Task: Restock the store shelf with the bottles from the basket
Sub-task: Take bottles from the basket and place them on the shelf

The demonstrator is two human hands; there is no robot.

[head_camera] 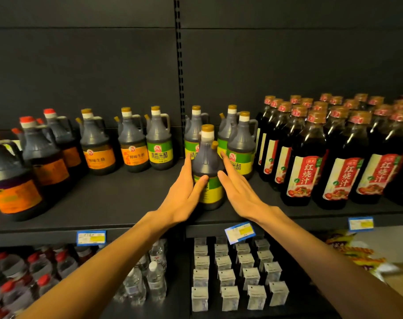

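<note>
A dark vinegar bottle (pixel 207 158) with a green and yellow label and a gold cap stands upright near the front of the dark shelf (pixel 117 199). My left hand (pixel 184 195) clasps its left side, with the thumb across the label. My right hand (pixel 240 192) lies flat along its right side, fingers straight and touching the bottle's shoulder. Three like bottles (pixel 242 146) with green labels stand just behind it. The basket is not in view.
Orange-label jugs (pixel 97 146) fill the shelf to the left, and tall red-label sauce bottles (pixel 304 153) crowd the right. Bare shelf lies in front left of the held bottle. The lower shelf holds water bottles (pixel 154 279) and small white packs (pixel 228 277).
</note>
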